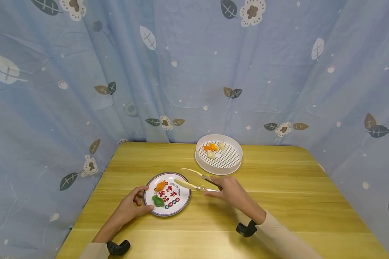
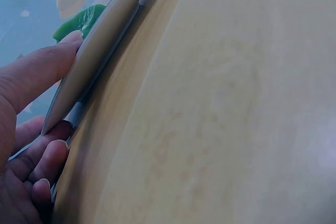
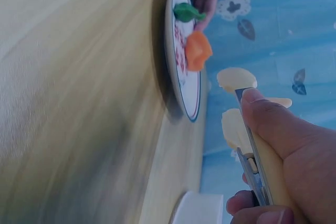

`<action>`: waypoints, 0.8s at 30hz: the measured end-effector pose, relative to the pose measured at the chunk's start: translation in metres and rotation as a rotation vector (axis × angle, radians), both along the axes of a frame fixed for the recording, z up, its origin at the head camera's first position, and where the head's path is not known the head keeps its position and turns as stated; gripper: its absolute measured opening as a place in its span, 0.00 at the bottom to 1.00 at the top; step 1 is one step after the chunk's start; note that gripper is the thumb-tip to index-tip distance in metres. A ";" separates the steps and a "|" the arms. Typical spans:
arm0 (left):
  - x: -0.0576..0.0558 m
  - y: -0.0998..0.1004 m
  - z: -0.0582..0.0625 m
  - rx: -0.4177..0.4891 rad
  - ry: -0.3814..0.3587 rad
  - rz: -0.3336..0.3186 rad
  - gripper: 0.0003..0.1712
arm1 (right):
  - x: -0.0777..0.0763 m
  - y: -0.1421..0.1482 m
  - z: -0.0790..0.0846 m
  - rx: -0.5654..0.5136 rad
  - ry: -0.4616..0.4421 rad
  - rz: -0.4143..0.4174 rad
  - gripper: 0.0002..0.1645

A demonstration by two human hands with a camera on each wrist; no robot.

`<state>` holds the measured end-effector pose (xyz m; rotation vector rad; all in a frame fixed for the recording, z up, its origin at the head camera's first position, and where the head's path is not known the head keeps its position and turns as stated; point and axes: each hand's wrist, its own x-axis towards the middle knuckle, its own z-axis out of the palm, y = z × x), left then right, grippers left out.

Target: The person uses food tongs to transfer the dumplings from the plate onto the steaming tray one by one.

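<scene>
My left hand (image 1: 128,208) holds the left rim of a white plate (image 1: 181,203) with red characters and a dark border. In the left wrist view its thumb lies at the upper rim, near a green piece, and its fingers curl below the plate's edge. An orange lump (image 1: 160,185) and a small green lumpy piece (image 1: 158,201) sit on the plate. My right hand (image 1: 231,192) grips a pair of tongs (image 1: 185,183) with cream tips and metal arms. The tips stand apart, nothing between them, one overlapping the plate's right side in the head view.
Behind the tongs stands a round white basket (image 1: 218,171) with a perforated bottom, holding orange and pale pieces (image 1: 211,154). The wooden table (image 1: 288,201) reaches back to a blue patterned curtain (image 1: 194,72). Black wrist devices (image 1: 246,229) sit at both cuffs.
</scene>
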<state>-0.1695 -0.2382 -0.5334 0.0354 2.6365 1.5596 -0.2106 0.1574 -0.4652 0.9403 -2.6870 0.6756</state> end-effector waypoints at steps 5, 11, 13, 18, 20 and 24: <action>0.000 0.001 0.000 0.009 -0.003 0.001 0.46 | 0.005 -0.006 -0.002 0.026 0.006 0.013 0.22; 0.000 0.000 0.001 0.013 -0.001 -0.001 0.46 | 0.010 -0.014 -0.004 0.025 0.004 0.040 0.24; 0.001 0.001 0.001 0.010 -0.002 0.000 0.46 | 0.013 -0.017 -0.003 0.030 -0.005 0.045 0.25; 0.002 0.001 0.001 0.009 -0.011 0.001 0.46 | 0.019 -0.024 -0.002 0.043 -0.031 0.052 0.30; 0.001 0.001 0.001 0.009 -0.011 -0.001 0.46 | 0.021 -0.026 -0.002 0.039 -0.041 0.056 0.30; 0.001 0.000 0.001 0.004 -0.007 -0.001 0.46 | 0.024 -0.030 -0.004 0.030 -0.051 0.065 0.29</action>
